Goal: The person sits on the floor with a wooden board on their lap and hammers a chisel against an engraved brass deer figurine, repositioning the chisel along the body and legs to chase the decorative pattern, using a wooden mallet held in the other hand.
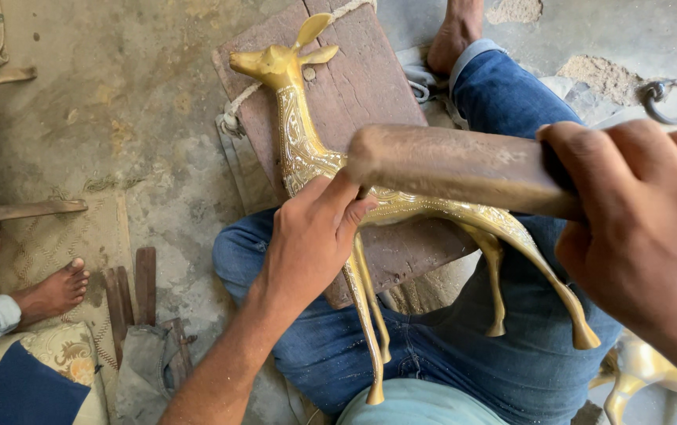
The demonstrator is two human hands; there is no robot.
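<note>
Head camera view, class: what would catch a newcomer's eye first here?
A shiny golden deer figure lies on a wooden board across the person's lap, steadied by the left hand. The right hand grips a thick wooden mallet just above the deer's back. Another person's bare foot rests at lower left.

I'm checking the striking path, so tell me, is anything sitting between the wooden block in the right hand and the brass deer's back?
Nothing visible does. The right hand holds the wooden block just above the brass deer, which lies on a wooden board. The left hand grips the deer's body right beside the block's end, its fingers close to it.
</note>
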